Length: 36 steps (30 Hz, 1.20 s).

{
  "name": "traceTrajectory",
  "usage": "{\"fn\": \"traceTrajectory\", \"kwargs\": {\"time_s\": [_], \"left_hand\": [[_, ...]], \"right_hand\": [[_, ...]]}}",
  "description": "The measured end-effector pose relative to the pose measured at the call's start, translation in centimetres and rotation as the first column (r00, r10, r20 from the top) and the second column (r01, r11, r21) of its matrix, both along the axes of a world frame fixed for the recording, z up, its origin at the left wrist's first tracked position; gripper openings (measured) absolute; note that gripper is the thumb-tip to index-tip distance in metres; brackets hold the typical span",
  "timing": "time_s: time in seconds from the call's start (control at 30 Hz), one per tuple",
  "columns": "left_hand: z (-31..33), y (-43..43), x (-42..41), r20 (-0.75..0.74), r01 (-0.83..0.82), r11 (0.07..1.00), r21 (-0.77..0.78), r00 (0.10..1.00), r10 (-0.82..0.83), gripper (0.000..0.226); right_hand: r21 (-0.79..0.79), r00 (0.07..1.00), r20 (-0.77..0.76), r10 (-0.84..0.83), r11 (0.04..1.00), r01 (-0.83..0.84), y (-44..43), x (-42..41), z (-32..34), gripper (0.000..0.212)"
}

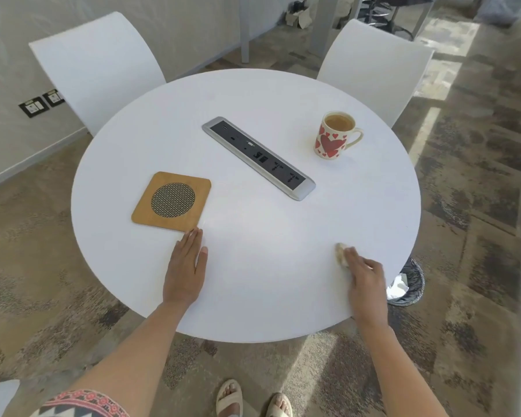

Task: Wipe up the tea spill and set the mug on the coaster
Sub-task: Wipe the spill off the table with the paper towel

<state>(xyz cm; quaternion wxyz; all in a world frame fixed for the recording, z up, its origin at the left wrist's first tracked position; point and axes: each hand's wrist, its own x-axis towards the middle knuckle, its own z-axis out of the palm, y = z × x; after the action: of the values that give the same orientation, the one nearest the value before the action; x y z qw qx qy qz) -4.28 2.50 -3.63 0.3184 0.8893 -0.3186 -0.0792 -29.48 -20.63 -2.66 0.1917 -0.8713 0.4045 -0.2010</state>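
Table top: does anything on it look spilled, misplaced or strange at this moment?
No spill shows on the white table. The heart mug, full of tea, stands on bare table at the far right, not on the wooden coaster at the left. The right hand presses a stained tissue; the left hand lies flat.

Both bare forearms are reaching forward from the bottom of the view. The left hand (184, 267) is lying palm down and flat on the surface (253, 281), fingers straight and pressed together, thumb angled out to the right — fingertips just reaching the corner of the coaster (171, 201). The right hand (364, 281) is also facing palm down, its fingers curling over a small crumpled tissue (341, 254) and pressing it to the surface — its outline is slightly blurred. The two hands are sitting well apart.
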Motion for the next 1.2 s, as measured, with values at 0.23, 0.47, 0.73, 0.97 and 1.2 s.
{"fn": "traceTrajectory", "kwargs": {"time_s": [0.23, 0.47, 0.73, 0.97, 1.2], "left_hand": [[-0.4, 0.0, -0.3, 0.025, 0.007, 0.999, 0.048, 1.000, -0.008, 0.048], [0.0, -0.2, -0.3, 0.070, 0.008, 0.996, 0.087, 0.997, -0.014, 0.051], [1.1, -2.1, -0.2, 0.171, -0.028, 0.993, 0.119, 0.985, 0.007, 0.064], [0.4, -3.4, 0.5, 0.129, 0.023, 0.993, 0.115, 0.991, -0.038, 0.064], [0.0, -3.4, 0.9, 0.098, 0.057, 0.996, 0.071, 0.993, -0.064, 0.061]], "right_hand": [[0.062, 0.956, 0.042, -0.291, 0.956, 0.288, 5.4, 0.7, -0.3, 0.049], [0.092, 0.978, 0.121, 0.168, 0.979, -0.180, 16.6, 3.9, -0.6, 0.075], [-0.017, 0.882, 0.027, 0.471, 0.882, -0.471, 7.7, 8.3, 0.4, 0.039], [0.069, 1.000, 0.015, -0.001, 0.998, 0.000, 0.8, 14.8, 0.4, 0.039], [0.017, 0.921, -0.037, 0.387, 0.922, -0.387, 5.5, 19.6, 0.2, 0.030]]}}
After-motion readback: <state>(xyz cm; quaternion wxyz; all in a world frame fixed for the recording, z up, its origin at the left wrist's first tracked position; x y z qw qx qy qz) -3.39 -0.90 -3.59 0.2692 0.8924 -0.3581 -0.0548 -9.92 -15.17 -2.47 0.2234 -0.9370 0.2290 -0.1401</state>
